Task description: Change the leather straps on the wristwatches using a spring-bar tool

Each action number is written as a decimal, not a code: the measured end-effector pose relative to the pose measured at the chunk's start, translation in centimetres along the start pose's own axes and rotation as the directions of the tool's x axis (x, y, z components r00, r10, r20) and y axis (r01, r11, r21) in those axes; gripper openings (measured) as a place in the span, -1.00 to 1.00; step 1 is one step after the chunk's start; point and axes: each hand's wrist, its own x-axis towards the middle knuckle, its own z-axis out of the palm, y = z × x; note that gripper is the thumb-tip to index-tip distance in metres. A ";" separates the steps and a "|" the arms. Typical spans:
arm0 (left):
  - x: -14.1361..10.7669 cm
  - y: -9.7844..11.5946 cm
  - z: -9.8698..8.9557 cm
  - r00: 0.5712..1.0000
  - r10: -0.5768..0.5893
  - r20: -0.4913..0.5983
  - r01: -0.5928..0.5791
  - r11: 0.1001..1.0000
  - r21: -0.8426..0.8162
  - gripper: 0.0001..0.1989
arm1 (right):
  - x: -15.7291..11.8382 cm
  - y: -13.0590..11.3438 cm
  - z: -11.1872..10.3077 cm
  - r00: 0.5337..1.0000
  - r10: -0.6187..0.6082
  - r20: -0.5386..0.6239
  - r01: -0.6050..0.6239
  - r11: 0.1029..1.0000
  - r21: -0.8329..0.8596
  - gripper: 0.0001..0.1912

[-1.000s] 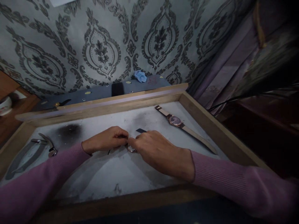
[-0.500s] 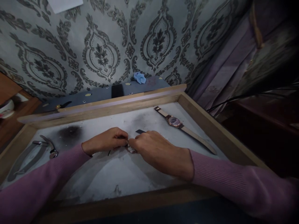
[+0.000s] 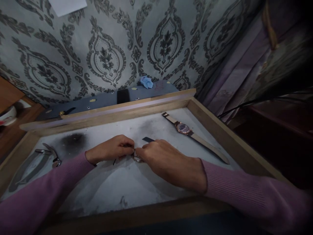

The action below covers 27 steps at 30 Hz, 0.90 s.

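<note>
My left hand [image 3: 114,148] and my right hand [image 3: 168,161] meet over the middle of a shallow wooden tray [image 3: 102,195]. Between their fingertips is a wristwatch [image 3: 137,159], its round metal case partly showing under my right fingers. Both hands are closed on it, the left in a pinch at the case's left side. A dark strap end [image 3: 147,139] sticks out beyond my right hand, and a thin dark tip [image 3: 114,162] shows below my left fingers; what it belongs to is hidden. To the right lies another watch [image 3: 183,128] with a rose-gold case and its strap spread out.
Grey-handled pliers [image 3: 30,169] and a small watch [image 3: 56,161] with a dark strap lie at the tray's left. Behind the raised wooden rim [image 3: 110,112] are a crumpled blue cloth [image 3: 146,82] and a black flat object [image 3: 123,96]. A bowl [image 3: 9,116] stands far left.
My right hand has shifted very slightly right and down, still at the watch. The left hand keeps its pinch. The whole view has moved a little.
</note>
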 end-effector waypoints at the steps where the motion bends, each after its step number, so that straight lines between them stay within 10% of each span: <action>1: 0.0 0.0 0.0 1.000 0.003 0.000 -0.003 1.000 0.001 -0.82 | 0.0 0.0 0.0 1.000 -0.002 -0.007 0.002 1.000 0.000 -0.83; 27: 0.0 -0.1 0.0 1.000 -0.013 -0.001 0.013 1.000 0.025 -0.81 | 0.0 -0.9 -0.5 1.000 -0.013 0.004 0.013 0.998 -0.054 -0.79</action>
